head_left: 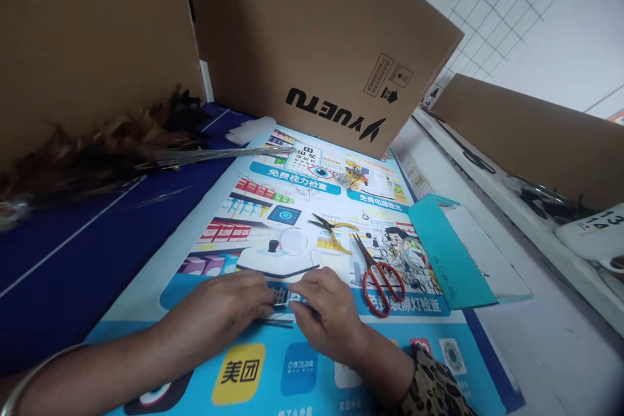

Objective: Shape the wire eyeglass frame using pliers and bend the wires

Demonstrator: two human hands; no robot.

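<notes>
My left hand (238, 305) and my right hand (331, 315) are close together over the printed sheet, fingers pinched. A short stretch of thin silvery wire (281, 304) spans the small gap between their fingertips; its ends are hidden in the fingers. Just below the left fingertips are thin dark rods (275, 323), perhaps the tips of a tool. Red-handled scissors (377, 273) lie to the right of my right hand. Beyond the hands, yellow-handled pliers (335, 229) rest on the sheet with their jaws pointing left.
Tangled wire bits (409, 263) lie beside a turquoise folder (453, 260) on the right. A bundle of long wires (229, 153) and brown feathers (97, 143) lie at the left on dark blue cloth. A cardboard box (312, 32) stands at the back.
</notes>
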